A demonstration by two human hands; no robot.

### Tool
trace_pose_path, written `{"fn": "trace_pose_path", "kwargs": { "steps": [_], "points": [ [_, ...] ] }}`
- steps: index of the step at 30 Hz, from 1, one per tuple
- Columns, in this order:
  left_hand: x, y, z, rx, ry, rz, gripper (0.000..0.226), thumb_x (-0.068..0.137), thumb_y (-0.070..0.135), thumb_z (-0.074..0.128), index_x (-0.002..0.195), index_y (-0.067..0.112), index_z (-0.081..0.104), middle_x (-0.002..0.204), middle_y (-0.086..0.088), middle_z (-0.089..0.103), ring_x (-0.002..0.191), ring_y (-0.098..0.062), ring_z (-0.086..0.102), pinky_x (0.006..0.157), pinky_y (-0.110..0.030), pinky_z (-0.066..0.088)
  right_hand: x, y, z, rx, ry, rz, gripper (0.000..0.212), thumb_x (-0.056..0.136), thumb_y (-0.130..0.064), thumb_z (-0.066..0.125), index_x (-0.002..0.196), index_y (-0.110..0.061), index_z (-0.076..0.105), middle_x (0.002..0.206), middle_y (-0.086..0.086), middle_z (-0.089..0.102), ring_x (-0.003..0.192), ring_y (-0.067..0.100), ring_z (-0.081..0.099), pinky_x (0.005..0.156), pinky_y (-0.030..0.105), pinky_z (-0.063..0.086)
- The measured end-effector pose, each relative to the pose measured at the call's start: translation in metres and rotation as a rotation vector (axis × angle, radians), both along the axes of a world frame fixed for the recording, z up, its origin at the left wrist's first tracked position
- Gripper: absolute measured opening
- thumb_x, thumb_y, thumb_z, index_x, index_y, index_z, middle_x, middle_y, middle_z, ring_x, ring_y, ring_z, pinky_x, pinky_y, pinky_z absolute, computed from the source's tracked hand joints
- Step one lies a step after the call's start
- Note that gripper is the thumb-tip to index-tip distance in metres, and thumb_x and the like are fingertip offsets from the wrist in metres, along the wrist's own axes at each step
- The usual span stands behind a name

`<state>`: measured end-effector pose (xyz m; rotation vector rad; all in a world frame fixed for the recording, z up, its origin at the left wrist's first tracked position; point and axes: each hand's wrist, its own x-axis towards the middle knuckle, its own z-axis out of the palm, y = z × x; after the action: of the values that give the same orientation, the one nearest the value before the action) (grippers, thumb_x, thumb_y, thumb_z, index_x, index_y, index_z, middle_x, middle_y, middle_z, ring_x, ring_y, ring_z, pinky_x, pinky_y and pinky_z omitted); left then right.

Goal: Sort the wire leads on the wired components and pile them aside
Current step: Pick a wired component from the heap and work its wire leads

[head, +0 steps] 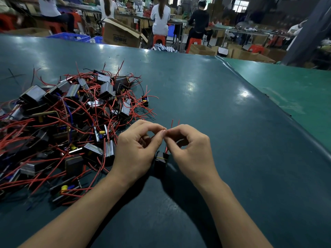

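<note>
Both forearms reach in over the counter (206, 97), and we find the left hand (138, 149) and right hand (189, 149) drawn together, fingertips meeting, each pinching the red leads (172, 123) of one component (161, 161). That component stands on the counter between the wrists, its lead tips projecting upward just past the fingers. We note the heap (68, 122) of wired components close by on the left, its leads tangled and touching the left hand. In our judgement, the risks are these: a stray lead from the heap catching the fingers and dragging neighbours along, or the thin leads slipping from the pinch and springing back unsorted. No sorted pile is visible to us.
</note>
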<state>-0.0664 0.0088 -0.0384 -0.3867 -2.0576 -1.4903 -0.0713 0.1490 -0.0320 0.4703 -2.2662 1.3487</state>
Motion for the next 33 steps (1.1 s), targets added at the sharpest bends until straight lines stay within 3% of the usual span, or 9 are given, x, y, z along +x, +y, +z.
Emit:
{"fn": "trace_pose_path", "kwargs": {
  "steps": [2,4,7,12,15,17,20,28,33],
  "points": [
    [0.0,-0.002,-0.001,-0.009,-0.023,-0.008,0.005,0.089,0.014,0.07,0.089,0.019,0.07,0.082,0.008,0.068,0.059,-0.014,0.053,0.055,-0.029,0.046,0.0,0.003,0.004,-0.102,-0.061,0.038,0.006,0.085,-0.012,0.071,0.089,-0.017,0.073,0.084,-0.004,0.071,0.076,0.008,0.066,0.067,0.015,0.048],
    [0.0,-0.003,-0.001,-0.015,-0.041,-0.032,0.002,0.089,0.02,0.067,0.089,0.022,0.067,0.076,0.008,0.067,0.056,-0.014,0.053,0.053,-0.03,0.046,0.001,0.006,0.008,-0.176,-0.085,0.075,0.008,0.085,-0.017,0.072,0.093,-0.019,0.073,0.091,-0.005,0.072,0.083,0.006,0.067,0.071,0.012,0.046],
    [0.003,-0.004,0.001,-0.056,-0.039,-0.053,0.006,0.086,0.022,0.062,0.086,0.027,0.065,0.069,0.004,0.064,0.056,-0.013,0.053,0.051,-0.024,0.043,0.004,0.004,0.01,-0.131,-0.089,0.111,0.013,0.083,-0.017,0.076,0.095,-0.018,0.074,0.09,-0.005,0.072,0.085,0.006,0.067,0.073,0.014,0.047],
    [0.003,-0.006,0.001,-0.169,-0.007,-0.039,0.008,0.085,0.02,0.063,0.087,0.025,0.069,0.063,-0.001,0.062,0.055,-0.019,0.051,0.054,-0.034,0.043,0.002,0.005,0.011,-0.208,-0.157,0.105,0.014,0.083,-0.011,0.075,0.083,-0.025,0.073,0.079,-0.006,0.073,0.077,0.009,0.068,0.063,0.021,0.049],
    [0.004,-0.006,0.002,-0.203,0.022,-0.026,0.009,0.085,0.018,0.065,0.09,0.021,0.072,0.069,0.011,0.064,0.058,-0.014,0.053,0.056,-0.027,0.045,0.002,0.006,0.012,-0.188,-0.143,0.098,0.018,0.083,-0.009,0.074,0.079,-0.026,0.072,0.078,-0.006,0.073,0.075,0.012,0.069,0.061,0.029,0.051],
    [0.004,-0.005,0.003,-0.211,0.031,-0.023,0.011,0.086,0.013,0.067,0.092,0.019,0.073,0.074,0.019,0.064,0.062,-0.006,0.055,0.059,-0.016,0.042,0.003,0.007,0.013,-0.189,-0.132,0.094,0.018,0.083,-0.01,0.075,0.078,-0.027,0.071,0.077,-0.008,0.073,0.074,0.011,0.068,0.06,0.025,0.051],
    [0.003,-0.004,0.002,-0.171,0.008,-0.029,0.013,0.087,0.008,0.07,0.094,0.017,0.075,0.08,0.017,0.069,0.068,0.002,0.058,0.065,-0.009,0.04,0.001,0.01,0.013,-0.185,-0.117,0.055,0.017,0.082,-0.014,0.077,0.076,-0.029,0.072,0.073,-0.012,0.073,0.07,0.008,0.068,0.061,0.019,0.048],
    [0.005,0.005,0.0,0.089,-0.145,-0.056,0.016,0.088,0.004,0.068,0.091,0.018,0.076,0.081,0.007,0.075,0.079,-0.008,0.07,0.076,-0.022,0.054,0.001,0.003,0.004,-0.15,-0.053,-0.064,0.01,0.084,-0.022,0.075,0.075,-0.022,0.071,0.068,-0.013,0.069,0.064,0.005,0.065,0.058,0.01,0.042],
    [0.006,0.005,0.0,0.108,-0.176,-0.083,0.013,0.09,0.004,0.065,0.093,0.013,0.075,0.079,-0.001,0.072,0.066,-0.014,0.068,0.062,-0.023,0.055,0.002,0.002,0.003,-0.003,0.137,-0.083,0.006,0.084,-0.017,0.071,0.081,-0.013,0.071,0.075,-0.005,0.068,0.068,0.007,0.061,0.061,0.016,0.046]
  ]
}}
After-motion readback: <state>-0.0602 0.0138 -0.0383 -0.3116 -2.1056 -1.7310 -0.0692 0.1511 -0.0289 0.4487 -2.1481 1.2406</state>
